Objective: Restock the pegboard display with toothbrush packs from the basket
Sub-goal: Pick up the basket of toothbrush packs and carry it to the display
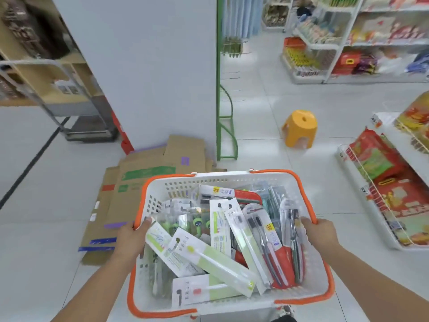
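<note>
A white plastic basket (176,185) with orange rim handles fills the lower middle of the head view. Several toothbrush packs (216,263) lie heaped in it, green, white and red ones. My left hand (133,238) grips the basket's left rim, thumb over the edge. My right hand (321,232) grips the right rim. The basket is held off the floor in front of me. A green-framed rack with bare wire pegs (228,89) stands ahead beside a white panel, seen edge-on.
Flattened cardboard boxes (139,177) lie on the floor ahead to the left. An orange stool (300,127) stands on the tiles ahead right. Stocked shelves (390,173) line the right side, and a cart (69,101) stands at far left.
</note>
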